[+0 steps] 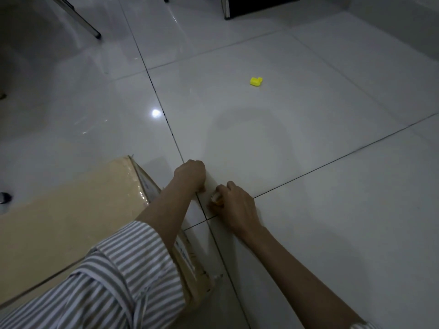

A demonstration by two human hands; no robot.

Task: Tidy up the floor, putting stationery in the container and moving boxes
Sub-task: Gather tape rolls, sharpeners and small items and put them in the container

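Note:
A large tan cardboard box (71,210) wrapped in clear tape lies on the floor at the lower left, partly under my striped sleeve. Just right of the box, my left hand (191,174) is curled into a fist low against the tiles; what is inside it is hidden. Next to it, my right hand (235,207) is closed around a small clear, yellowish object (216,199), pressing it near the floor. A small yellow plastic piece (256,81) lies alone on the tiles farther ahead.
Glossy white floor tiles (308,127) with dark grout lines fill the view. A metal chair leg (88,24) stands at the top left, a black cabinet base (259,5) at the top, and a small dark object (4,198) at the left edge.

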